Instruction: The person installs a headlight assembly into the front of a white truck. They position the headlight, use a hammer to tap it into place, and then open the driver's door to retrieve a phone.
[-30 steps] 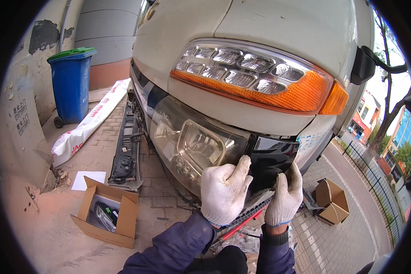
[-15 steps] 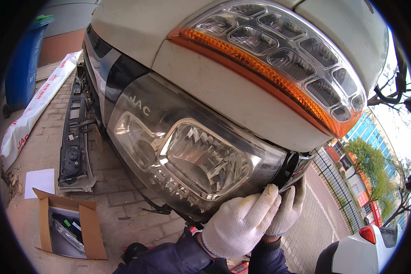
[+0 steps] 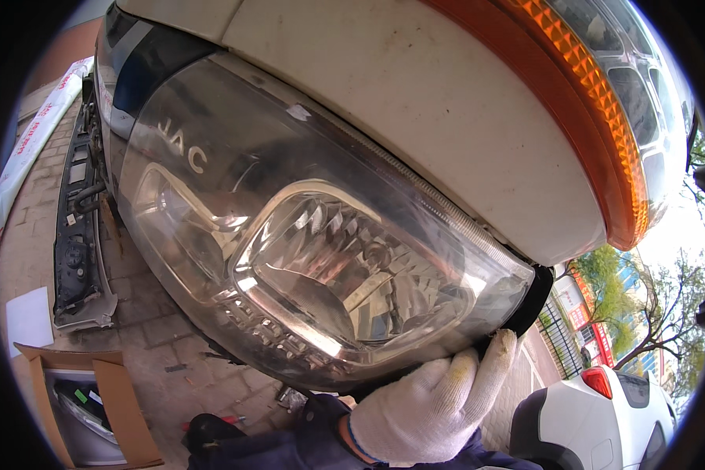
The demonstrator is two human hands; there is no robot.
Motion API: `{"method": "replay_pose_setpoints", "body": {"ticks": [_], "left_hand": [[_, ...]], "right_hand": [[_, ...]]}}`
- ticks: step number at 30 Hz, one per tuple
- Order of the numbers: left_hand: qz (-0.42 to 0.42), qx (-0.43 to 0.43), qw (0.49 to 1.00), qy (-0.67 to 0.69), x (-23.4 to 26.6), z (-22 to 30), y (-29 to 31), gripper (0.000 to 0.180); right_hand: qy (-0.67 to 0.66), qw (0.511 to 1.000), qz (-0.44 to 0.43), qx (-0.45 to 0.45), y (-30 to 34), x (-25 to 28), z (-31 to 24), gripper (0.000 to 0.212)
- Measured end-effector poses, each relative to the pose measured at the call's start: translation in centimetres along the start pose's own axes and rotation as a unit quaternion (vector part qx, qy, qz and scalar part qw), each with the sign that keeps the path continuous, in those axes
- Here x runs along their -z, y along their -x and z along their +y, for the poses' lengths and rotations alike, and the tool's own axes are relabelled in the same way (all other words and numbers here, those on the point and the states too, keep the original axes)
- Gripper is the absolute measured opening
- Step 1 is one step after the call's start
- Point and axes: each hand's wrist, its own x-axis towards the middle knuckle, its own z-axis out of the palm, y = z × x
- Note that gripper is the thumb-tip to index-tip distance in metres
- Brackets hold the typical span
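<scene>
A large clear headlamp [image 3: 305, 266] fills the view, set in the front of a white vehicle [image 3: 415, 102] under an orange-trimmed upper lamp strip [image 3: 603, 117]. My left hand [image 3: 431, 407], in a white knit glove with a dark blue sleeve, cups the headlamp's lower right edge, fingers reaching up along the black corner trim [image 3: 536, 301]. My right hand does not show; it may lie behind the left one.
An open cardboard box [image 3: 125, 407] holding a lamp part stands on the brick paving at lower left. A black grille panel [image 3: 74, 235] and a white sheet [image 3: 27, 317] lie further left. A white car [image 3: 603, 415] is parked at lower right.
My head has come much closer and lower to the headlamp, which now fills the view. Both gloved hands slid to its lower right corner; only one still shows.
</scene>
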Motion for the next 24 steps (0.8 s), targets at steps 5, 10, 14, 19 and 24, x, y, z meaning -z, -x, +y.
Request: {"method": "replay_pose_setpoints", "body": {"ticks": [5, 10, 14, 19, 24], "left_hand": [[-0.012, 0.003, 1.000, -0.017, -0.3, -0.1, 0.4, 0.029], [-0.023, -0.011, 0.999, -0.041, 0.0, 0.0, 0.1, 0.028], [-0.011, 0.001, 0.998, -0.055, 0.2, 0.2, -0.1, 0.029], [0.008, -0.008, 0.997, -0.078, -0.3, 0.4, 0.2, 0.029], [-0.017, 0.010, 0.999, -0.043, -0.4, 0.6, 2.3, 0.028]], "right_hand": [[0.036, 0.999, 0.000, 0.001, 3.3, -0.5, 0.0, 0.050], [0.051, 0.999, 0.005, 0.013, 4.4, -1.0, 0.1, 0.050], [0.060, 0.998, 0.004, 0.023, 4.7, -0.9, 0.1, 0.049], [0.073, 0.996, 0.002, 0.042, 3.3, -0.7, 0.1, 0.049], [0.111, 0.990, -0.001, 0.086, -0.9, -0.2, 0.6, 0.049]]}}
